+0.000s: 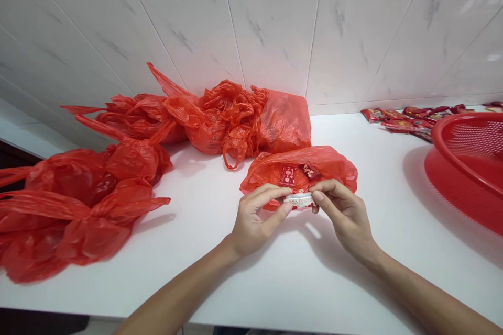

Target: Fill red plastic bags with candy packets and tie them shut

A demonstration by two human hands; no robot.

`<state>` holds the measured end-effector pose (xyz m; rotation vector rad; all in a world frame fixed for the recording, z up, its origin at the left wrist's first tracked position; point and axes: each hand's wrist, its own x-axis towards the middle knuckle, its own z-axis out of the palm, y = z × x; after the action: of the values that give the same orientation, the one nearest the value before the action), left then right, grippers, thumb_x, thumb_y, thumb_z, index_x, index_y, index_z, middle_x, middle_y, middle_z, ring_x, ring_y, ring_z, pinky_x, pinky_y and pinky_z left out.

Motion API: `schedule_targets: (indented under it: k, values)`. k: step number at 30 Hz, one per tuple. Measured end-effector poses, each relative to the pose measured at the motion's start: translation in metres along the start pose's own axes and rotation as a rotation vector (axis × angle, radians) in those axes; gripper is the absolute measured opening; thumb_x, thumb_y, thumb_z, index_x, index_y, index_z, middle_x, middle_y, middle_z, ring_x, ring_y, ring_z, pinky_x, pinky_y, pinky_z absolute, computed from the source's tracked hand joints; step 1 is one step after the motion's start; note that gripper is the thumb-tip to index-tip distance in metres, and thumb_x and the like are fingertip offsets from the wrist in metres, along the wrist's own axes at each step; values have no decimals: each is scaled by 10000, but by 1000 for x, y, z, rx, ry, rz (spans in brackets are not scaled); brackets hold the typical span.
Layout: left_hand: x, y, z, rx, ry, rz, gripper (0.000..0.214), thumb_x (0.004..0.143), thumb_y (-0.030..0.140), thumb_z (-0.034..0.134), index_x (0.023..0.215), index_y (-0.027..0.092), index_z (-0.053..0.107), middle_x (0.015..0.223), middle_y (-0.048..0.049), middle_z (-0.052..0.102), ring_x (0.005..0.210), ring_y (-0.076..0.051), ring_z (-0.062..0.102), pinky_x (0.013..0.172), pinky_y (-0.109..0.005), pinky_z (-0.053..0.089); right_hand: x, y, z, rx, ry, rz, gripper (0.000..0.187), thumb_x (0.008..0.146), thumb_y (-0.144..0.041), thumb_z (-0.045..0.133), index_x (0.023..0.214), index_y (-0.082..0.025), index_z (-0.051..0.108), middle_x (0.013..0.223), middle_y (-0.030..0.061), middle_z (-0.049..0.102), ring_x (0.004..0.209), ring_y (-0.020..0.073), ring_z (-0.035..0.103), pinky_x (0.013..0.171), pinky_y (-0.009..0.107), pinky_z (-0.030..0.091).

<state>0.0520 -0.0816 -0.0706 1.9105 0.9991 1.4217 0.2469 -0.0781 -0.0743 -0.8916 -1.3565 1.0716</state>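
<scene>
On a white worktop [291, 293], between its back and front edges, a person's left hand [255, 217] and right hand [346, 214] held a small packet [301, 200], thumb and fingers of each clamped on an end. It was at the near side of an opened red plastic bag [338, 167] containing dark red sachets [288, 175]. Bunched red carrier bags [285, 120] crowded the left end and back edge. Shiny red packets [404, 124] lay by the back edge, near a red mesh basket [477, 136] on the right.

Crinkled, filmy plastic bag [301, 157] — glossy wall tiles [271, 21] — smooth tabletop [204, 199].
</scene>
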Motion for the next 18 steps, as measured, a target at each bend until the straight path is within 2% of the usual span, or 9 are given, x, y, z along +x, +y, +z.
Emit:
schedule_targets:
  k: [10, 18]
  values:
    - [1, -4, 1, -37, 14, 34, 183, 852, 123, 726, 1016, 188, 774, 920, -47, 763, 812, -140, 715, 769, -236, 595, 0, 4, -1, 4, -19, -52, 118, 951, -317, 664, 897, -216, 691, 791, 4, 662, 655, 115, 610, 624, 225, 552]
    - [1, -4, 2, -32, 28, 11, 166, 839, 118, 733, 982, 189, 780, 900, -44, 767, 793, -139, 714, 759, -239, 598, 0, 6, -1, -7, -25, -53, 103, 958, -300, 651, 906, -221, 693, 794, 4, 665, 661, 113, 602, 623, 219, 539]
